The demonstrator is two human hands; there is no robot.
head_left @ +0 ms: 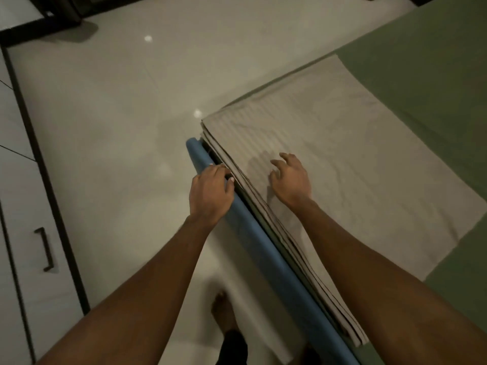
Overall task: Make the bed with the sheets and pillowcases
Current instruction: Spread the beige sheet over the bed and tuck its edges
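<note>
Room: pale glossy floor (126, 106) fills the upper left and centre, with two small light reflections on it; the picture is dim.
Cabinet: white cabinet (15, 212) with dark edging along the 9 o'clock side, a dark bar handle (44, 249) on one drawer front.
Dark furniture: black frame (39, 19) at 11 o'clock, standing on the floor.
Bed: green-covered bed (427, 64) runs from 1 o'clock down to 5 o'clock; its surface is smooth.
Bed rail: blue padded rail (263, 248) borders the near side of the bed, running from the centre down towards 6 o'clock.
Sheet: folded beige sheet (355, 164), faintly striped, lies flat on the bed at about 3 o'clock from centre; its stacked fold edges line up along the rail side.
Left hand: left hand (210, 192) sits at the centre, over the blue rail, fingers curled down at the sheet's layered edge; the grip looks closed on that edge, thumb tip against the folds.
Right hand: right hand (290, 180) is just to the 3 o'clock side of the left, above or on the top of the sheet, fingers spread and bent, the grip apart and holding nothing; I cannot tell whether the fingertips touch the cloth.
Arms: both forearms are bare and reach in from 6 o'clock.
Foot: bare foot (222, 309) stands on the floor at 6 o'clock, beside the rail.
</note>
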